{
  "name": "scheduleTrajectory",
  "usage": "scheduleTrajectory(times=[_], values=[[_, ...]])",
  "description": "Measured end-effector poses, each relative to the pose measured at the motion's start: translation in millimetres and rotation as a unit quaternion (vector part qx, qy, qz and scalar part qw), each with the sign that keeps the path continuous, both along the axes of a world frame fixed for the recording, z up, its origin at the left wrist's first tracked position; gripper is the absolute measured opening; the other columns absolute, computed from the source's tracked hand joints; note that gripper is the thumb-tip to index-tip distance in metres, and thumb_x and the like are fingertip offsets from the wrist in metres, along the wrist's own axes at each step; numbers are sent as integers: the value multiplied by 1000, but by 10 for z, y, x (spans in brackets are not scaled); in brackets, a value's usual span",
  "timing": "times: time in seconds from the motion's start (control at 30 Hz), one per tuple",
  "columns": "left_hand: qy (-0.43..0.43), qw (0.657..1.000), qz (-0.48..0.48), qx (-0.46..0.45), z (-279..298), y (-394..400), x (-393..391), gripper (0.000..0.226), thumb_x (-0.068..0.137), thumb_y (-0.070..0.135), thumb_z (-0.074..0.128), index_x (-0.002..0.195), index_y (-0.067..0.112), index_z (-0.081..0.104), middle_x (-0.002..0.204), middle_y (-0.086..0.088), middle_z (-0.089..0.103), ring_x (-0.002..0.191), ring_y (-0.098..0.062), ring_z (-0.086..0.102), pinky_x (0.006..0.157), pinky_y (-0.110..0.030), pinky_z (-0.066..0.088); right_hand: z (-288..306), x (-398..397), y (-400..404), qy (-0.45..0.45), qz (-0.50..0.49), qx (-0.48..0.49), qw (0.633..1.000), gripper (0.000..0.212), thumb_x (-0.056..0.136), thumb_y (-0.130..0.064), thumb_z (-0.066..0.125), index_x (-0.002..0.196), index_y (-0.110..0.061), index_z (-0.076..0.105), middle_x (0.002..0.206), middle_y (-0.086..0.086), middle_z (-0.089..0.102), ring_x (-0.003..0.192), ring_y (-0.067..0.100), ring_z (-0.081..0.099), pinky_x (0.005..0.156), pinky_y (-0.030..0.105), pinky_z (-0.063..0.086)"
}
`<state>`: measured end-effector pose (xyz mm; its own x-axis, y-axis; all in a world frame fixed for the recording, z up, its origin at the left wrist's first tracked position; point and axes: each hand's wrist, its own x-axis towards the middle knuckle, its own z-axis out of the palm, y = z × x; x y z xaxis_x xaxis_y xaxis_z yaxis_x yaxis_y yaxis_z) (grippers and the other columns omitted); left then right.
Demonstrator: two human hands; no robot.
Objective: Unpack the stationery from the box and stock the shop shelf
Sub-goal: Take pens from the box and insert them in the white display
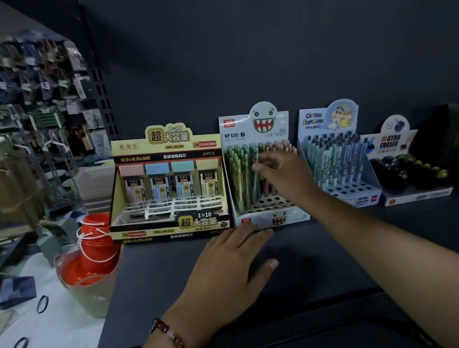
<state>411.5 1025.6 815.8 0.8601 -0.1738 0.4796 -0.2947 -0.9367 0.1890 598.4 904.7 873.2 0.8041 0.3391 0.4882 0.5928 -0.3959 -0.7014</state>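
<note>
On the dark shelf [353,244], four display boxes stand in a row, so the stocking looks well along. Reaching into the monster pen box [262,168], the right hand [280,173] pinches a pen [255,169], which stands nearly upright, clip end up. Flat on the shelf, touching the box front, the left hand [231,269] rests with straight fingers. Next, seat the pen in a free hole.
</note>
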Motion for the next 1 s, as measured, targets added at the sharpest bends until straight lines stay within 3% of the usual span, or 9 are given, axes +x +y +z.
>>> scheduleTrajectory(times=[0.1,0.2,0.37,0.47,0.53,0.7,0.83,0.93,1.0], values=[[1,1000,-11,-8,-10,19,16,52,97,55,38,143,32,44,142,12,49,127,-12,45,106,-29,38,-1,-36,43,0,-8,-7,1000,42,94,-26,66,131,-8,60,117,5,69,57,-11,58,63,7,48],[3,1000,-19,-10,-26,33,28,53,97,55,37,143,31,45,142,11,51,127,-12,44,105,-25,33,31,-122,18,18,-9,-31,999,40,95,-27,63,132,-12,60,124,7,67,84,7,63,81,26,54],[8,998,-59,-28,4,-94,-41,50,97,54,38,140,32,50,136,14,55,125,-7,46,105,-25,38,78,-427,-523,10,-10,-126,992,39,99,-38,55,135,-24,58,134,-1,59,113,12,57,98,28,45],[22,994,-100,-49,16,-472,-80,46,97,54,38,137,36,52,133,19,56,122,-4,48,101,-27,42,8,-666,-1178,14,-22,-203,979,42,100,-43,51,140,-30,51,150,-7,42,137,13,38,107,24,28],[24,989,-142,-42,-7,-876,-77,43,98,54,39,136,39,51,131,23,55,120,-1,47,98,-24,42,-114,-884,-1719,8,-60,-232,971,45,99,-46,51,142,-33,47,154,-10,37,143,11,28,113,27,23],[48,968,-242,-54,-200,-2241,-13,40,98,49,46,131,32,58,127,17,58,116,-1,52,96,-20,43,-904,-1796,-3271,11,-193,-229,954,44,95,-43,58,136,-26,57,145,-5,49,137,11,37,113,19,20],[106,939,-323,-57,-586,-3671,-121,38,98,40,53,134,30,56,132,16,51,113,-6,53,91,-23,46,-1945,-2839,-4490,144,-284,-234,919,51,90,-49,50,134,-25,58,142,-6,52,135,19,42,113,39,35],[191,905,-380,-3,-1125,-4847,-368,44,98,45,50,140,32,48,142,15,41,115,-10,53,90,-21,42,-2672,-3739,-5291,269,-326,-257,869,47,88,-49,52,129,-28,56,131,-13,47,125,22,49,101,33,37],[236,878,-415,39,-1555,-5582,-550,46,97,45,51,141,31,48,142,12,41,120,-10,49,95,-22,40,-3031,-4282,-5765,354,-362,-232,831,51,90,-49,52,137,-30,49,138,-10,44,131,18,42,105,32,33]])
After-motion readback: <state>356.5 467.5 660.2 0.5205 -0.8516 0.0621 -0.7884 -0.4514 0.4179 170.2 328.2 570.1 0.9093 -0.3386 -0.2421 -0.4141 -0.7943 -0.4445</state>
